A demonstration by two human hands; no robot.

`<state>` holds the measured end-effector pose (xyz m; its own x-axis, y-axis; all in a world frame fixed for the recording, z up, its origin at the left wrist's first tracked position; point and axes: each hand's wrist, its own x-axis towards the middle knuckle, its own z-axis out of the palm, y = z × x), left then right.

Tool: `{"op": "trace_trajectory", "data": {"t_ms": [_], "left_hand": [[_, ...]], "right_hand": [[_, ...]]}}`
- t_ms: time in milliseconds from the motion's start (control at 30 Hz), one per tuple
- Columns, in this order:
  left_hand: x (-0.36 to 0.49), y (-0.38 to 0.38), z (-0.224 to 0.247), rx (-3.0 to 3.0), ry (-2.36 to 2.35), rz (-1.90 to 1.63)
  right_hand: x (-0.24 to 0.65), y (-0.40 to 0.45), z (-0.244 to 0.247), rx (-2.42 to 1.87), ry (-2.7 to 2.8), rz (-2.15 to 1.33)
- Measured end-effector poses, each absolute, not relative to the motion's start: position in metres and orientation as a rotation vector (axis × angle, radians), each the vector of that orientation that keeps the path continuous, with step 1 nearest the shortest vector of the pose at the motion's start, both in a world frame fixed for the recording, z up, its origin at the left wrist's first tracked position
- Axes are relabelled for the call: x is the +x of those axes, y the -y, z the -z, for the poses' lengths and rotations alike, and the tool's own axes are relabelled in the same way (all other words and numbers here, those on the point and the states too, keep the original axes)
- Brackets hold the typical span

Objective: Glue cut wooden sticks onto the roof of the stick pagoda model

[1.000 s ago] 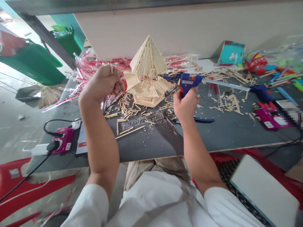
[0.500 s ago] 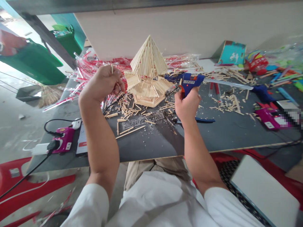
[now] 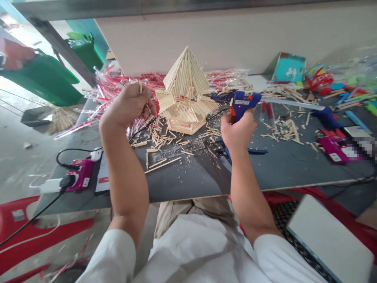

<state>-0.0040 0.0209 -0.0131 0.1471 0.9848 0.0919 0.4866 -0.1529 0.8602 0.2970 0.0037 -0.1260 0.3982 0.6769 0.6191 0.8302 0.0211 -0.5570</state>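
A tiered model of pale wooden sticks (image 3: 188, 78) with a pointed roof stands at the middle of the table. Just left of it, my left hand (image 3: 134, 103) is raised, with a short wooden stick (image 3: 140, 87) pinched in its fingers. My right hand (image 3: 239, 127), to the right of the model, is wrapped round a blue glue gun (image 3: 243, 103) that shows a small red light. The gun's nozzle points left toward the model. A clear ruler (image 3: 178, 150) and loose stick pieces (image 3: 160, 135) lie in front of the model.
Blue-handled pliers (image 3: 257, 151) lie beyond my right wrist. Red and clear plastic wrappers (image 3: 108, 84) are heaped behind the model. Magenta power strips (image 3: 80, 174) sit at both sides, with cables. A phone (image 3: 102, 177) lies by my left forearm. Coloured scraps (image 3: 350, 94) fill the back right.
My right hand has moved slightly right with the glue gun, away from the model. My left hand still holds the stick in nearly the same place.
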Motion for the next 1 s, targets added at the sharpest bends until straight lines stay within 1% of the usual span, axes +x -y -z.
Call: {"op": "trace_trajectory", "data": {"t_ms": [200,633,1000], "left_hand": [[-0.003,-0.021,0.014,1.745,-1.401,-0.921],[-0.002,-0.024,0.016,1.787,-1.365,-0.88],[-0.004,-0.026,0.018,1.769,-1.349,-0.904]], "right_hand": [[0.288,-0.002,0.126,-1.635,1.316,0.143],[0.278,-0.011,0.134,-1.621,1.38,0.067],[0.281,-0.012,0.14,-1.546,1.458,0.149]]}}
